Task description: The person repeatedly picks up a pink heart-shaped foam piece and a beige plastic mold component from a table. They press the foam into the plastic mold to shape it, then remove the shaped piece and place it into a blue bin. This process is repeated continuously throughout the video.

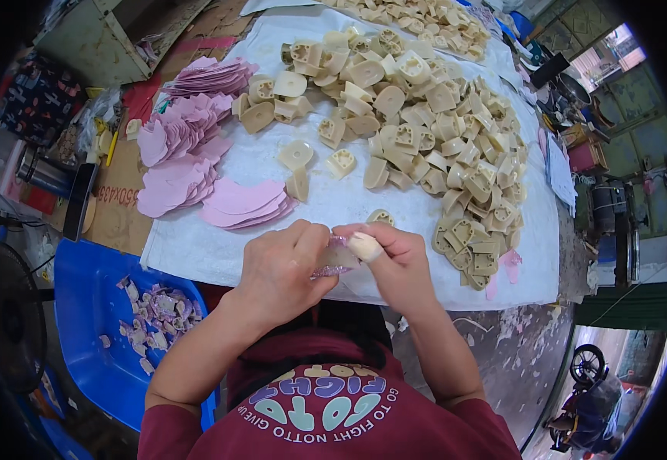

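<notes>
Close to my body, over the front edge of the table, both hands hold a small beige block, apparently a shoe heel [337, 259], with glittery pink material along its edges. My left hand [281, 262] is closed around its left side, the fingers curled. My right hand [398, 264] pinches the other side; a pale cover wraps its thumb. Just beyond my hands lie a beige heel piece [380, 218] and a fan of pink cut pieces [245, 204]. A large heap of similar beige heel pieces [444, 142] spreads across the table to the right.
White cloth [333, 195] covers the table. More pink pieces [184, 126] are stacked at the left on cardboard [115, 203]. A blue tub [88, 307] at lower left holds pink-covered pieces [161, 314]. A black fan [11, 322] stands at far left, a motorbike [590, 406] at lower right.
</notes>
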`<action>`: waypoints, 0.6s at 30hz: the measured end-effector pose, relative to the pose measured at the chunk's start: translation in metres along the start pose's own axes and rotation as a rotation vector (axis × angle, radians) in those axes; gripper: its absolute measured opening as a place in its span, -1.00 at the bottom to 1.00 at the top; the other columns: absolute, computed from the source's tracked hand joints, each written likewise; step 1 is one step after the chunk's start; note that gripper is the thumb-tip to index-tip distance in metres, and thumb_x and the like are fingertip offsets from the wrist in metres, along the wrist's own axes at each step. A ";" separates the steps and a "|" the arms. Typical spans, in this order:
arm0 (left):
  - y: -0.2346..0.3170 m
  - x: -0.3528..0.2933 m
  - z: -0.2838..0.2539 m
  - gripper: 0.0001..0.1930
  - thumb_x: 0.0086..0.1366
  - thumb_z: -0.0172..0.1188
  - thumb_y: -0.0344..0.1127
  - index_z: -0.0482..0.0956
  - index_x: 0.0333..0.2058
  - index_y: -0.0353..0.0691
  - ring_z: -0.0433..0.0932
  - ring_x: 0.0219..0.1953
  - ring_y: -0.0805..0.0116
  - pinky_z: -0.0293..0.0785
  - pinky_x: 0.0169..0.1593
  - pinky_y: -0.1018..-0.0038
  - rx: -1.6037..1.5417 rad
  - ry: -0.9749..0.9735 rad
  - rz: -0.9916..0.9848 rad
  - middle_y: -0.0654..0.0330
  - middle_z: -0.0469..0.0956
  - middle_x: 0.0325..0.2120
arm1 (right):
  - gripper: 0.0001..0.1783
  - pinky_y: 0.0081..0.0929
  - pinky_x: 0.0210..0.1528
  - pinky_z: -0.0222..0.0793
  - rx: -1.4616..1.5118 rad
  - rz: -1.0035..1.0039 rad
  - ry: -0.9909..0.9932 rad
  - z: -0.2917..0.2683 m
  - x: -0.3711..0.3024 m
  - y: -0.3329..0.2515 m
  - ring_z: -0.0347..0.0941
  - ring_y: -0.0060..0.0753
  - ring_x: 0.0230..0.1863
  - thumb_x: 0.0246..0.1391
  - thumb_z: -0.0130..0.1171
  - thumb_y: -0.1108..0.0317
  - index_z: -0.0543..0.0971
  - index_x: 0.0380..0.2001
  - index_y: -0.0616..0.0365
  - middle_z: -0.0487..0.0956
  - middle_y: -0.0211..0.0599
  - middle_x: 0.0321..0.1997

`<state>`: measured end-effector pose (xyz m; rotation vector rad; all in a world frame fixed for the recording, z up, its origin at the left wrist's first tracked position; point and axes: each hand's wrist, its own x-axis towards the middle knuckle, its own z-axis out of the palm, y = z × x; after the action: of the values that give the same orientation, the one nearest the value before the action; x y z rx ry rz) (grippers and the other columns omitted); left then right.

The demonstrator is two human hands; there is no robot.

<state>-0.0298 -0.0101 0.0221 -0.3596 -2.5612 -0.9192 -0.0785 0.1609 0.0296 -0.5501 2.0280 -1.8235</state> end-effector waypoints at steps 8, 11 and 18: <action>0.008 0.004 0.005 -0.62 -0.16 0.37 -0.33 0.41 -0.35 -0.21 0.53 -0.58 0.14 0.41 -0.52 0.30 -0.017 -0.010 -0.168 0.11 0.50 -0.60 | -0.76 -0.61 -0.18 0.40 0.243 0.089 -0.066 -0.011 0.011 0.004 0.49 -0.62 -0.26 0.19 0.04 0.42 0.59 -0.15 0.30 0.62 -0.36 -0.27; 0.013 0.002 0.012 -0.63 -0.13 0.35 -0.30 0.38 -0.36 -0.22 0.56 -0.57 0.08 0.43 -0.52 0.25 -0.029 -0.003 -0.261 0.08 0.52 -0.62 | -0.74 -0.61 -0.15 0.41 0.074 0.045 0.034 0.001 0.008 0.008 0.49 -0.62 -0.25 0.21 0.04 0.40 0.58 -0.12 0.30 0.62 -0.36 -0.26; 0.015 0.005 0.020 -0.63 -0.13 0.39 -0.34 0.37 -0.40 -0.23 0.44 -0.74 0.30 0.33 -0.62 0.44 -0.090 0.111 -0.343 0.17 0.43 -0.73 | -0.69 -0.63 -0.11 0.39 0.398 0.127 0.037 0.002 0.012 0.016 0.47 -0.63 -0.21 0.25 0.00 0.35 0.54 -0.04 0.31 0.60 -0.36 -0.22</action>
<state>-0.0346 0.0145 0.0186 0.1099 -2.5268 -1.1403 -0.0890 0.1548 0.0131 -0.2677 1.6135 -2.0924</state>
